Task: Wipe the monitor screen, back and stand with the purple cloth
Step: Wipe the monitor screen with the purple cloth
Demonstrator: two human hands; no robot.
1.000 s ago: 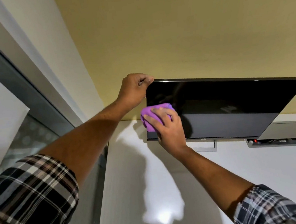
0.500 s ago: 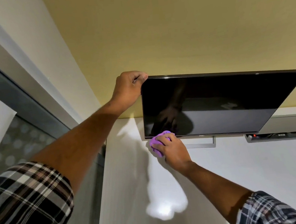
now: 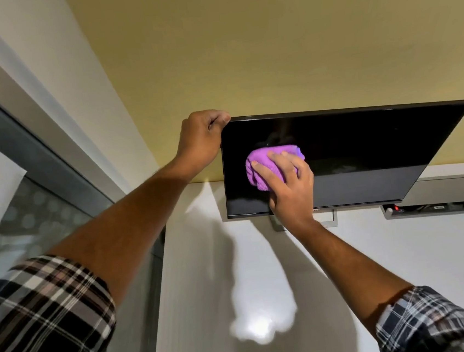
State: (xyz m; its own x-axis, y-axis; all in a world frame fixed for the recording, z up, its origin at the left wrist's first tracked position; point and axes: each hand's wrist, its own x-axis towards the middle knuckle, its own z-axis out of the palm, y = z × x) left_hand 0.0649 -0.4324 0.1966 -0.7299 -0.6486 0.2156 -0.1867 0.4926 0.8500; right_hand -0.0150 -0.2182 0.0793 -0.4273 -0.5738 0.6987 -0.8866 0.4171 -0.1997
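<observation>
The screen point(image 3: 352, 160) is being wiped, with the purple cloth point(image 3: 267, 166) pressed on its left part under the right hand point(image 3: 289, 187), fingers spread nearly flat, while the top corner is gripped by the curled left hand point(image 3: 201, 139), and next, probably, the cloth should be slid across.

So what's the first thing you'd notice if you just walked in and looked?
The bright purple cloth pops out most, pressed by the right hand against the left part of the black monitor screen. Next, the left hand gripping the monitor's top left corner, with checked sleeves low in the view.
</observation>
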